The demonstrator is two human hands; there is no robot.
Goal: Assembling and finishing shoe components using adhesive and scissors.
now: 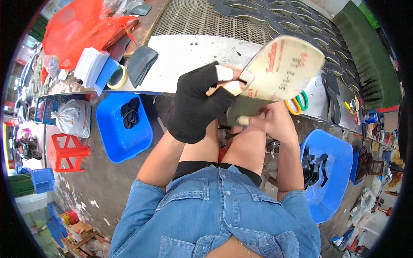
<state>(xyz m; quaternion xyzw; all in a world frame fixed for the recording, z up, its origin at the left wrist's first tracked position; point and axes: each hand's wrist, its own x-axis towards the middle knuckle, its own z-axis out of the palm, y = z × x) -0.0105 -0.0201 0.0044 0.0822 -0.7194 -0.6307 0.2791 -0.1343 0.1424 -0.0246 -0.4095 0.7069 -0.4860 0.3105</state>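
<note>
My left hand point(202, 96), in a black glove that leaves taped fingertips bare, is closed on one edge of a cream sheet point(284, 69) with a rounded end and red and black print. The sheet is tilted up above the table edge, over my lap. Just below it is a dark green sheet point(246, 105), partly hidden by the cream one; whether the two are joined I cannot tell. My bare right hand point(275, 122) is closed at the green sheet's lower right, its fingers pressed on it, with tape on one fingertip.
A metal mesh point(206, 19) on the table bears rows of dark curved strips point(297, 26). Orange- and green-handled scissors point(297, 104), a tape roll point(117, 77) and dark folded sheets point(142, 64) lie along the edge. Blue tubs point(124, 148) point(333, 172) and a red stool point(66, 152) stand below.
</note>
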